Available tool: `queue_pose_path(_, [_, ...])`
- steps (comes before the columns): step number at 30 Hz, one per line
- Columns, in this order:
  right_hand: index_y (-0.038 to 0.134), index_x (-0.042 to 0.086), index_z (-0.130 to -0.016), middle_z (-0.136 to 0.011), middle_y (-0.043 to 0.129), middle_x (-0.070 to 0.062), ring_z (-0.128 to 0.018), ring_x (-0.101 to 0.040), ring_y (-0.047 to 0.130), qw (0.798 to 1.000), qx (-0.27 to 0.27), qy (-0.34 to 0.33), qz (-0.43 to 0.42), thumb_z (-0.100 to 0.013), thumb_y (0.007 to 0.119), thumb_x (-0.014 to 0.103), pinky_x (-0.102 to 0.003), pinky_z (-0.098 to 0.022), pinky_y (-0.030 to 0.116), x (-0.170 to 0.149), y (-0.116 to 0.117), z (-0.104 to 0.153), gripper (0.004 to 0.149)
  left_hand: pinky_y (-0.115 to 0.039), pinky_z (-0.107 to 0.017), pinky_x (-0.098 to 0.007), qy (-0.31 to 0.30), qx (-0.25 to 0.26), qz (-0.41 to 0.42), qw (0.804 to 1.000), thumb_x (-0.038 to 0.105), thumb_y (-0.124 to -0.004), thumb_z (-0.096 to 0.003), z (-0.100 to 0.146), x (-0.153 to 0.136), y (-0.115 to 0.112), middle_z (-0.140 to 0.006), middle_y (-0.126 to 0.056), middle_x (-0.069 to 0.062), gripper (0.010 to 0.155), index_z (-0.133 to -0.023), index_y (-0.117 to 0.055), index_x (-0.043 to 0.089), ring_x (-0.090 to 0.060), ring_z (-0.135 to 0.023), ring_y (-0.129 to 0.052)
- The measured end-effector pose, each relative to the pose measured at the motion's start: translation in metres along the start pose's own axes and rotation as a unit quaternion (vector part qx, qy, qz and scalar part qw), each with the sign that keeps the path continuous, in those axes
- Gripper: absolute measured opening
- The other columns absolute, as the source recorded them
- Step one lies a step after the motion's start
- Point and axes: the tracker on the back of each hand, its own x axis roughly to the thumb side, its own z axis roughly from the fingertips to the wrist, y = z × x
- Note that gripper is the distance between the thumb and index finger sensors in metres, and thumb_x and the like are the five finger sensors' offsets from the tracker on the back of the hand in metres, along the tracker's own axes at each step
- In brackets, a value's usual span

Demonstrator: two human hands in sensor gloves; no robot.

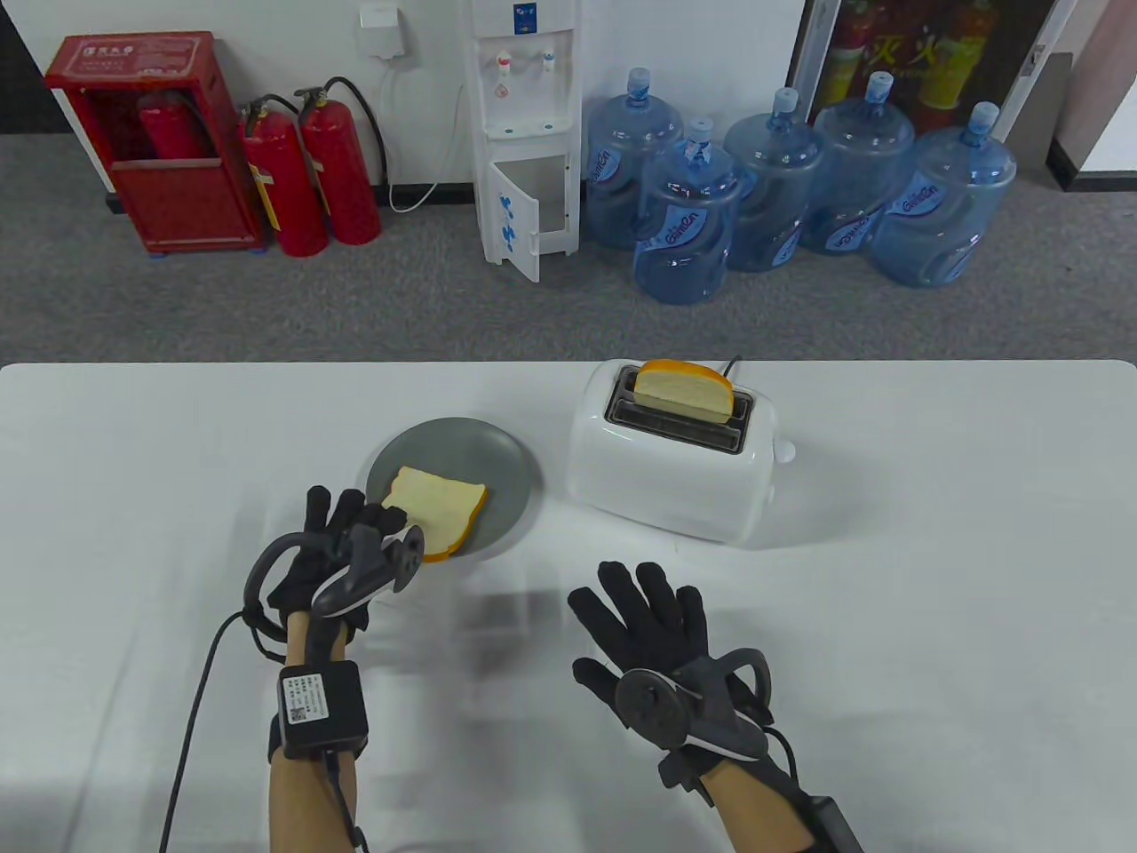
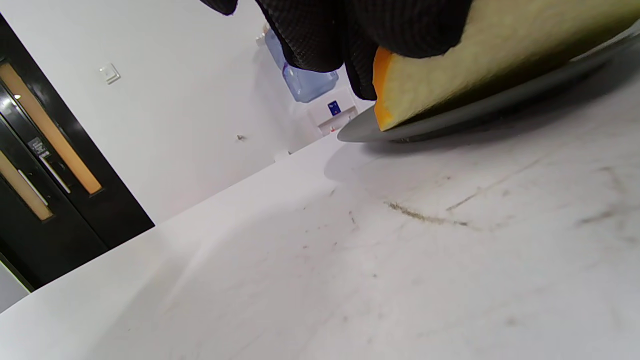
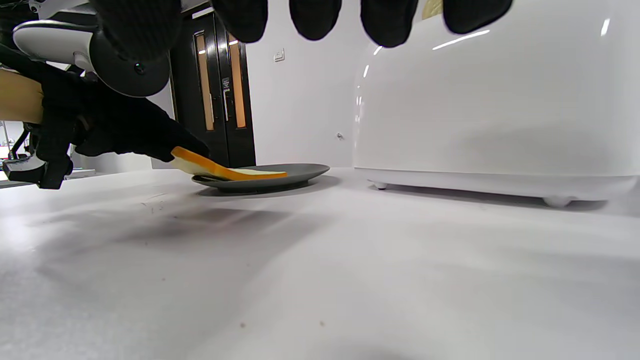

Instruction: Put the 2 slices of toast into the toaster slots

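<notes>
A white two-slot toaster [image 1: 666,480] stands right of centre, with one toast slice [image 1: 682,389] upright in its far slot; the near slot shows empty. The second toast slice [image 1: 444,511] lies on a grey plate [image 1: 497,453]. My left hand [image 1: 386,526] pinches that slice's near left edge. The right wrist view shows this slice [image 3: 225,172] tilted up off the plate [image 3: 295,175] at the end held by the left hand [image 3: 125,130]. The left wrist view shows gloved fingers [image 2: 350,35] over the slice [image 2: 475,65]. My right hand [image 1: 648,613] lies flat and spread on the table, holding nothing.
The toaster's lever knob [image 1: 785,451] sticks out on its right side, and its cord [image 1: 734,362] runs off the far table edge. White table surface [image 1: 933,577] stretches to the right of the toaster. Water bottles and fire extinguishers stand on the floor beyond.
</notes>
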Motion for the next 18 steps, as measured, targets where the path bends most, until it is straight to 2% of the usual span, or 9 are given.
queue_pose_path(5, [0.033,0.034,-0.126,-0.135,0.025,-0.009,-0.120,-0.047,0.036,1.000,0.001,0.000,0.000,-0.067,0.057,0.063,-0.073,-0.080,0.040,0.000,0.000,0.000,0.070,-0.045,-0.085,-0.042,0.007,0.015,0.004,1.000,0.034,-0.067,-0.0531,-0.001,0.000,0.001,-0.107,-0.076,0.026,0.051,-0.100,-0.062,0.053,-0.007,-0.114,-0.066])
queue_pose_path(13, [0.033,0.034,-0.126,-0.135,0.025,-0.010,-0.120,-0.048,0.036,1.000,0.002,0.002,0.002,-0.067,0.057,0.063,-0.073,-0.080,0.040,-0.001,0.000,0.000,0.070,-0.044,-0.085,-0.043,0.019,0.049,0.012,0.999,0.033,-0.067,-0.0536,-0.003,0.002,0.016,-0.106,-0.077,0.025,0.050,-0.100,-0.063,0.052,-0.009,-0.115,-0.067])
queue_pose_path(18, [0.032,0.034,-0.126,-0.135,0.025,-0.010,-0.120,-0.048,0.036,1.000,0.002,0.004,0.006,-0.067,0.057,0.063,-0.073,-0.080,0.040,-0.002,0.000,0.000,0.070,-0.046,-0.085,-0.047,0.027,0.070,0.058,0.995,0.032,-0.067,-0.0540,0.000,0.000,0.029,-0.106,-0.079,0.021,0.051,-0.102,-0.065,0.049,-0.013,-0.115,-0.070])
